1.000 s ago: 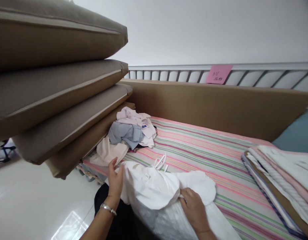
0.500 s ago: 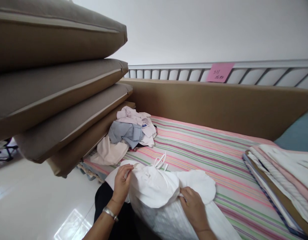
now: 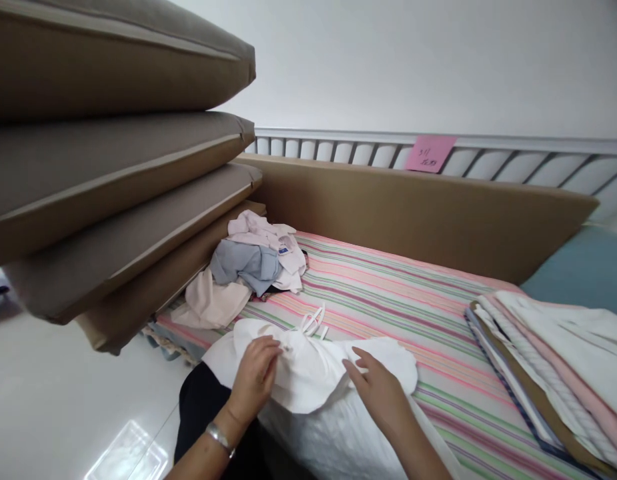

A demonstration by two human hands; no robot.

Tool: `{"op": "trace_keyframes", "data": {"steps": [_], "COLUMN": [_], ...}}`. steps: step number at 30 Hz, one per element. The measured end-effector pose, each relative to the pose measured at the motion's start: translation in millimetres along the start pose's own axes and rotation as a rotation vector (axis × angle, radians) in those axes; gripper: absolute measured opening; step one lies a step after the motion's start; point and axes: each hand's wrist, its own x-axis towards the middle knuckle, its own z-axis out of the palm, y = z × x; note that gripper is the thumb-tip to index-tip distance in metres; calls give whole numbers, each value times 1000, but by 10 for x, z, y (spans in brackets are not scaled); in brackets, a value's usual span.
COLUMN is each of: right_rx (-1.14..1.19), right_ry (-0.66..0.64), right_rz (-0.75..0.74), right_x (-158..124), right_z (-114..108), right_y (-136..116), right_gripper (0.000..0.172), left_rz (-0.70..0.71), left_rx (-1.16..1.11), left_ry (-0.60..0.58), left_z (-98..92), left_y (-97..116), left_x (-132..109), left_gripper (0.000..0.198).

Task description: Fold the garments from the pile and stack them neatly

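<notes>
So there's a white garment (image 3: 308,387) with thin white ties (image 3: 312,321) lying rumpled at the near edge of a striped bedsheet (image 3: 358,283), partly over a shiny whitish quilted piece (image 3: 333,433). Left hand (image 3: 261,373), silver bracelet (image 3: 219,440) on the wrist, has its fingers bunched right at the cloth; honestly can't tell if any fabric is caught between them. Right hand (image 3: 375,383) is loose, fingers parted, over the right part of the same garment. Beyond the left hand there's a messy heap: pale pink shirt (image 3: 253,229), gray-blue garment (image 3: 245,262), cream cloth (image 3: 213,303), all beside some stacked mattresses (image 3: 123,147). Way off right is a neat folded clothes stack (image 3: 543,373). Pink note (image 3: 431,153) on the rail (image 3: 333,136) too.
</notes>
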Motion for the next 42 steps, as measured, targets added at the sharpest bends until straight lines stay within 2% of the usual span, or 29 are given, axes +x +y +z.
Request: {"op": "trace_keyframes", "data": {"steps": [4,7,9,11,14,16,19,22,26,29,32,34,37,40,42], "right_rx": [84,193,441,832,1257,1358,1388,1256,720,367,65,-140,-360,-403,-395], "right_ry": [-63,-77,-142,-198,-207,-197,-163,-125,44,147,144,127,63,16,-9], "right_rz": [82,105,191,318,458,512,532,434,231,-28,-236,-253,-222,-226,-233], "right_x": [144,187,164,121,68,53,54,75,56,-44,-125,-100,74,320,463], "right_z": [276,311,240,157,106,134,200,207,86,5,0,-1,-71,-190,-249], "right_y": [-30,-38,-97,-185,-290,-307,-248,-122,57,131,160,172,189,181,155], "right_gripper": [46,51,54,56,63,66,70,65,47,39,46,46,30,34,37], "left_rz": [98,97,83,71,55,46,6,-33,-11,33,95,142,150,26,-85], "left_rx": [67,122,158,193,258,301,287,184,153,208,267,288,259,146,115], "left_ry": [-317,-421,-451,-468,-474,-470,-422,-338,-318,-338,-358,-356,-310,-200,-112], "left_z": [290,386,393,388,408,435,435,355,228,195,213,230,201,26,-174], "left_y": [99,100,95,95,85,65,45,84,212,297,351,372,331,106,-147], "left_x": [-8,32,67,95,112,116,155,281,557,766,941,1048,1196,1238,1141], "left_gripper": [35,42,46,47,40,28,17,14,12,13,15,15,11,19,24]}}
